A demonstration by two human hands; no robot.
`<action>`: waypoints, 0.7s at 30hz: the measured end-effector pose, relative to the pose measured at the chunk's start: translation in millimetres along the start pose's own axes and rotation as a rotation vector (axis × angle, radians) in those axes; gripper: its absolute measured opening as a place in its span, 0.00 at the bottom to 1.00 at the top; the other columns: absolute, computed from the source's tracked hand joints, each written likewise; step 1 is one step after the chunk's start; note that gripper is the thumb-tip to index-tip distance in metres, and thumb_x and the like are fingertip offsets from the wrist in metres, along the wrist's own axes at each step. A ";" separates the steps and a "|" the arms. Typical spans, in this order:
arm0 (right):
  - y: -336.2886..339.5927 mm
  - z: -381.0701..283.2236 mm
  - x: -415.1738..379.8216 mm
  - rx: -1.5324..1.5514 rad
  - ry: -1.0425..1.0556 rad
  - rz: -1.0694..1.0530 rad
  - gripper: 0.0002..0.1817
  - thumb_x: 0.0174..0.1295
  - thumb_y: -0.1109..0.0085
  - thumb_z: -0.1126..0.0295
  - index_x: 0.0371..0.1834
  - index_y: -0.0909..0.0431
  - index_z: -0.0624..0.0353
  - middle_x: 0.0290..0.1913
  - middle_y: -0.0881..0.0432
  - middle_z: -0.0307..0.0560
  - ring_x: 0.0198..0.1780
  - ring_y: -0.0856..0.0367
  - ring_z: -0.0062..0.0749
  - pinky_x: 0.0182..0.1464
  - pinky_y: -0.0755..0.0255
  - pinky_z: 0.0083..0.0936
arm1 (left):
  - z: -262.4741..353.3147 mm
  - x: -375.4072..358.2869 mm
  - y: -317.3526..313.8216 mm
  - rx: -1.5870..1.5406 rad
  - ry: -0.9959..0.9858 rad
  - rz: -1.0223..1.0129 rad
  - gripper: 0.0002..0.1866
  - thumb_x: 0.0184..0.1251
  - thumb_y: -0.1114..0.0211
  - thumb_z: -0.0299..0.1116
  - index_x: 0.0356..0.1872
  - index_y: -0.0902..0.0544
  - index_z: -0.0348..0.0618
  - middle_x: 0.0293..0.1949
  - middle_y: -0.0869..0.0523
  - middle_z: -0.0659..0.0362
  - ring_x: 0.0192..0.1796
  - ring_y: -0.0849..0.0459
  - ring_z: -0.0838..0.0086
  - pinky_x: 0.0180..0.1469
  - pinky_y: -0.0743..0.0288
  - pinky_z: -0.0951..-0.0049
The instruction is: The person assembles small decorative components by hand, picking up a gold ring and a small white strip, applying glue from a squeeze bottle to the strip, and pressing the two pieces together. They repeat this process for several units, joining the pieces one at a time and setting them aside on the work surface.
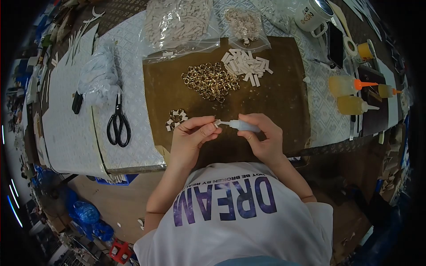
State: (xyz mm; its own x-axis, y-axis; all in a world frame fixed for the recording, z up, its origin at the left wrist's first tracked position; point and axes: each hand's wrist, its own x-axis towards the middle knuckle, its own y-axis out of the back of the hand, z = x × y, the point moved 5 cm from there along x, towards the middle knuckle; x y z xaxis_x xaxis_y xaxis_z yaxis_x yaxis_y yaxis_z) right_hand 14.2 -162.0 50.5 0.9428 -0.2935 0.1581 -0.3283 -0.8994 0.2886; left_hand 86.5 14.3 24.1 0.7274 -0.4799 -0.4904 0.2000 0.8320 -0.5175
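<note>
Between the fingertips of my left hand (193, 134) is a small white strip (217, 123); whether a ring is in it is hidden by the fingers. My right hand (266, 137) grips a small squeeze bottle (247, 126), and its thin nozzle points left, at or very near the strip. Above my hands lies a heap of gold-coloured metal rings (209, 81). Beside it, to the right, is a pile of loose white strips (246, 66). Close to my left hand sit several rings with white strips (175, 119) attached, on the brown mat (284, 93).
Black scissors (118, 126) and a crumpled plastic bag (101, 73) lie at left. Bags of white strips (177, 22) and rings (245, 27) stand at the back. On the right are a mug (312, 17), a phone (335, 45), tape roll (350, 46) and bottles of yellowish liquid (350, 105).
</note>
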 end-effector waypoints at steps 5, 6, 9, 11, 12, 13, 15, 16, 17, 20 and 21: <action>1.1 -5.9 1.1 -0.046 0.015 -0.005 0.18 0.48 0.33 0.79 0.45 0.20 0.60 0.39 0.19 0.48 0.39 0.19 0.34 0.39 0.24 0.24 | -1.6 -0.1 0.4 0.011 0.002 0.005 0.11 0.61 0.36 0.22 0.44 0.19 0.34 0.39 0.15 0.52 0.40 0.14 0.69 0.43 0.18 0.76; 1.3 -5.8 1.0 -0.057 0.025 -0.003 0.18 0.48 0.33 0.78 0.46 0.20 0.60 0.39 0.19 0.48 0.39 0.19 0.34 0.38 0.24 0.24 | -1.8 0.0 0.4 0.015 -0.001 0.004 0.11 0.61 0.36 0.22 0.44 0.19 0.34 0.39 0.15 0.52 0.40 0.14 0.69 0.43 0.18 0.76; 1.6 -6.2 1.4 -0.074 0.046 0.000 0.19 0.48 0.33 0.78 0.46 0.20 0.60 0.39 0.19 0.48 0.39 0.19 0.34 0.38 0.23 0.24 | -2.3 0.2 0.7 0.020 -0.006 0.005 0.11 0.60 0.36 0.22 0.44 0.19 0.33 0.39 0.15 0.52 0.40 0.14 0.69 0.43 0.18 0.76; 1.6 -6.3 1.2 -0.080 0.052 0.000 0.19 0.48 0.32 0.78 0.46 0.20 0.60 0.39 0.19 0.48 0.38 0.19 0.34 0.38 0.23 0.24 | -2.4 0.2 0.8 0.021 -0.006 0.008 0.11 0.60 0.36 0.22 0.44 0.19 0.33 0.39 0.15 0.52 0.40 0.14 0.68 0.43 0.18 0.76; 1.4 -6.1 1.0 -0.083 0.052 -0.001 0.19 0.47 0.32 0.78 0.46 0.20 0.60 0.39 0.19 0.48 0.38 0.19 0.34 0.38 0.23 0.24 | -2.3 0.1 0.7 0.021 -0.005 0.010 0.11 0.60 0.36 0.22 0.44 0.19 0.33 0.39 0.15 0.52 0.40 0.14 0.68 0.43 0.18 0.76; 1.4 -6.0 1.0 -0.087 0.052 -0.002 0.19 0.47 0.32 0.78 0.46 0.20 0.60 0.39 0.19 0.48 0.38 0.19 0.35 0.38 0.23 0.25 | -2.1 0.1 0.5 0.022 -0.005 0.011 0.11 0.60 0.36 0.22 0.44 0.19 0.33 0.39 0.15 0.52 0.40 0.14 0.68 0.43 0.18 0.76; 1.3 -6.8 1.4 -0.093 0.049 -0.007 0.19 0.47 0.32 0.78 0.46 0.20 0.59 0.39 0.19 0.48 0.39 0.19 0.35 0.39 0.23 0.25 | -1.2 0.0 0.2 0.027 -0.002 0.021 0.11 0.60 0.36 0.22 0.44 0.19 0.33 0.39 0.15 0.52 0.40 0.14 0.68 0.43 0.18 0.76; 1.2 -6.9 1.5 -0.096 0.047 -0.010 0.19 0.47 0.32 0.78 0.46 0.20 0.59 0.39 0.19 0.48 0.39 0.19 0.35 0.39 0.23 0.25 | -1.0 0.0 0.3 0.030 -0.001 0.027 0.11 0.60 0.36 0.22 0.44 0.19 0.33 0.38 0.15 0.52 0.40 0.14 0.68 0.43 0.18 0.76; 1.0 -6.7 1.6 -0.098 0.048 -0.010 0.19 0.47 0.32 0.78 0.46 0.20 0.59 0.39 0.19 0.48 0.39 0.19 0.35 0.39 0.23 0.25 | -1.4 0.3 0.8 0.032 -0.002 0.027 0.11 0.60 0.36 0.22 0.44 0.19 0.33 0.38 0.15 0.52 0.40 0.14 0.68 0.43 0.18 0.76; 0.6 -5.7 1.4 -0.106 0.051 -0.011 0.19 0.47 0.31 0.77 0.46 0.20 0.59 0.39 0.19 0.48 0.39 0.19 0.35 0.39 0.23 0.25 | -2.9 1.0 2.4 0.039 -0.002 0.032 0.11 0.59 0.35 0.22 0.43 0.19 0.33 0.38 0.15 0.52 0.40 0.14 0.68 0.43 0.18 0.76; 0.6 -5.7 1.5 -0.109 0.054 -0.011 0.19 0.47 0.31 0.77 0.46 0.20 0.59 0.39 0.19 0.48 0.39 0.19 0.35 0.39 0.23 0.25 | -3.1 1.1 2.5 0.043 -0.001 0.036 0.11 0.59 0.35 0.22 0.43 0.19 0.33 0.38 0.15 0.52 0.40 0.14 0.68 0.43 0.18 0.76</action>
State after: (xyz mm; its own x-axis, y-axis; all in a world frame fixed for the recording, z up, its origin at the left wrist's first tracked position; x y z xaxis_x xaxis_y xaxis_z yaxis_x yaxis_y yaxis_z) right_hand 15.0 -161.1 56.3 0.9430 -0.2628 0.2042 -0.3247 -0.8611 0.3913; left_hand 85.9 14.9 20.1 0.7354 -0.4491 -0.5074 0.2015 0.8599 -0.4689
